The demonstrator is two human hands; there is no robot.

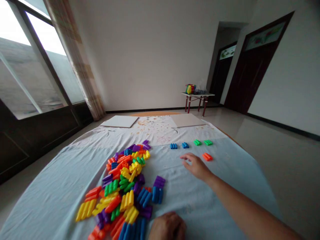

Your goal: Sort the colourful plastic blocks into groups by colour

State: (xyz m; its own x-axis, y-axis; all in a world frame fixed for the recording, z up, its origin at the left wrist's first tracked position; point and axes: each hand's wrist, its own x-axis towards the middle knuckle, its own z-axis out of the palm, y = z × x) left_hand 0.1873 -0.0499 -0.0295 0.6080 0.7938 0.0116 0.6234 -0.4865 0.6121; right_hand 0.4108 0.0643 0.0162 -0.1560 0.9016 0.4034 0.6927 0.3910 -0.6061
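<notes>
My right hand (197, 166) reaches over the cloth with its fingers stretched to the left and the thumb apart, nothing visible in it. Just to its right lies an orange ribbed plastic piece (207, 157). Behind the hand are two blue pieces, one a blue piece (185, 145), and two green pieces, one a green piece (208, 142). My left hand (168, 226) rests curled at the near edge; its fingers are folded under, and what they hold, if anything, is hidden. Left of it spreads a heap of ribbed plastic pieces (127, 200) in orange, yellow, green, blue and purple.
A pale blue cloth (62, 186) covers the table. At its far end lie a white board (120, 121) and a beige board (188, 120). A small side table (197, 94) with a colourful bag stands by the back wall. A curtained window is at left, doors at right.
</notes>
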